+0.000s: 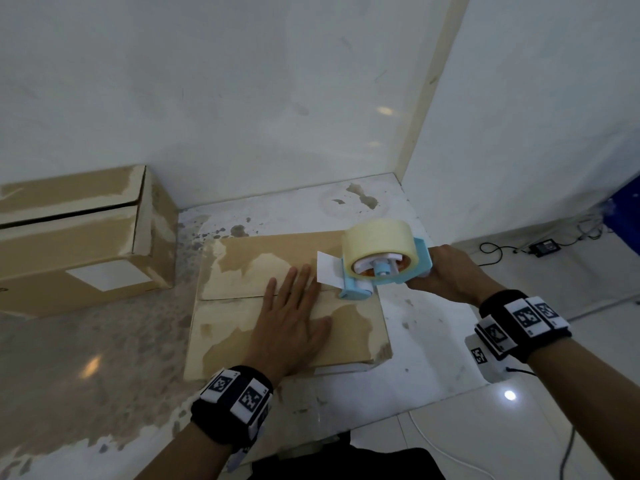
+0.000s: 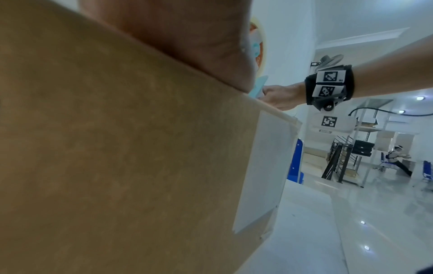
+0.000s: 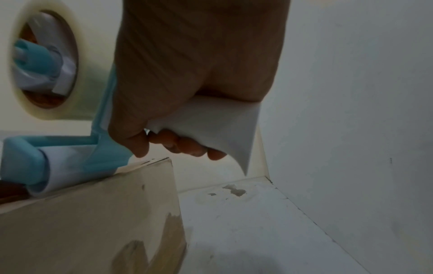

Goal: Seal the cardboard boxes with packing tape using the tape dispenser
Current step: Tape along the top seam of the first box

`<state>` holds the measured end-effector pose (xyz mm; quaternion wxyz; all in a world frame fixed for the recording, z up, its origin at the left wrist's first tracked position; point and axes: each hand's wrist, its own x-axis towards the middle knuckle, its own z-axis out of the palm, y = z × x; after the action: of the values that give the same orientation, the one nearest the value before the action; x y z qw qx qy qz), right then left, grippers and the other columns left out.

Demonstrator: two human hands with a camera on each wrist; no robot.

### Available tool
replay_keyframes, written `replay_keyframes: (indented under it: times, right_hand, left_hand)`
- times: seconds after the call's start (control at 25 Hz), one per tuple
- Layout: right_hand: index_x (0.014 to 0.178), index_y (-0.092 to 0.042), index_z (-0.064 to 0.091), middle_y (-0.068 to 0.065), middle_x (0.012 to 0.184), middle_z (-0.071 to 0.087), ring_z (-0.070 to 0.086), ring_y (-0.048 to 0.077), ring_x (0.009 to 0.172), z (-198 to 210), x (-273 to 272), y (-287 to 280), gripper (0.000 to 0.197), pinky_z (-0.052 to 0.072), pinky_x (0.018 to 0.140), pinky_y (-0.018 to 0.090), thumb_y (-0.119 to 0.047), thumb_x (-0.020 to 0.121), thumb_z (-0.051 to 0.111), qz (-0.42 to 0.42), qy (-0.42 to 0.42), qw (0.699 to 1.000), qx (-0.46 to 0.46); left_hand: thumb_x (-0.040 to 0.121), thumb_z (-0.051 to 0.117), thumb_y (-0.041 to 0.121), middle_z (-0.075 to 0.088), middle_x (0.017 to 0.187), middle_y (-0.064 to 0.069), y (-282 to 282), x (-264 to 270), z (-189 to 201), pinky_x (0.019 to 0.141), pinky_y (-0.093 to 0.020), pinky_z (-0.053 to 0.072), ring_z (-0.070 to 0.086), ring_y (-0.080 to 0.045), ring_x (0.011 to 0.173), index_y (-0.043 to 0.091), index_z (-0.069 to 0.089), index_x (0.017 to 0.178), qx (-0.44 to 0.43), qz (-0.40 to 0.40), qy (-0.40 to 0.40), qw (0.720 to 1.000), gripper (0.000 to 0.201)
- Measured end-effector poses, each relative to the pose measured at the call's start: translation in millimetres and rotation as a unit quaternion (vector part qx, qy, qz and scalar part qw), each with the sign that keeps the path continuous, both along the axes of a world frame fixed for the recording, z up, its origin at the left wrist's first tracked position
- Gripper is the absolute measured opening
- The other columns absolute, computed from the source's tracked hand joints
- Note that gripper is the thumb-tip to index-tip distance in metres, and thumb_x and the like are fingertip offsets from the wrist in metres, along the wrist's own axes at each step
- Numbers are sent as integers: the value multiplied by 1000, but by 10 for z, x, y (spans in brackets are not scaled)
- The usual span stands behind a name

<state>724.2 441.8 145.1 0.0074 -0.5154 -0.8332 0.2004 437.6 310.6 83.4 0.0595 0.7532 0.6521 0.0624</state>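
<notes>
A flat brown cardboard box (image 1: 239,327) lies on the white table, its two top flaps meeting along a centre seam. My left hand (image 1: 294,317) rests flat on the box over the seam, fingers straight. My right hand (image 1: 446,275) grips the white handle of a light-blue tape dispenser (image 1: 384,271) carrying a pale yellow tape roll (image 1: 375,239). The dispenser's roller end touches the right end of the seam, just right of my left fingertips. In the right wrist view my fingers (image 3: 185,146) curl round the handle, and the dispenser's roller (image 3: 61,170) sits on the box's top edge.
A second, larger cardboard box (image 1: 76,237) with its lid ajar stands at the table's back left. White walls close the corner behind and to the right. The table edge (image 1: 460,389) runs near my right wrist. Cables and an adapter (image 1: 543,247) lie on the floor at right.
</notes>
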Motion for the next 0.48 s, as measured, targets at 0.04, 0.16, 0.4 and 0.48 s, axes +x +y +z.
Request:
replay_keyframes:
  times: [0.04,0.16,0.4,0.48]
  right_hand:
    - [74,-11,64,5,62,66,61,26,57,1,15,12,43,48,55,34,-52,66,56,-8,5,1000,6]
    - [70,-12,62,3,59,64,60,26,55,44,13,58,36,48,54,34,-48,66,61,-4,12,1000,16]
    - [78,-11,67,8,66,70,63,28,59,-72,47,0,31,51,57,35,-41,73,69,5,-12,1000,26]
    - [77,-11,68,7,65,69,63,27,57,-90,52,0,37,51,56,35,-47,68,61,8,1,999,35]
  left_hand:
    - [93,25,59,6,161,-3,0,3,8,118,-49,8,4,-21,149,18,16,153,2,-1,-3,1000,74]
    - [93,25,59,9,161,-4,15,9,12,118,-49,7,6,-21,149,19,19,153,2,-2,-4,1000,72]
    - [92,27,59,13,161,-7,27,3,11,117,-50,7,8,-23,149,19,23,152,-2,-2,-10,1000,72]
    - [90,30,55,18,160,-9,83,56,24,116,-53,7,11,-26,149,16,20,152,-4,-7,-6,1000,74]
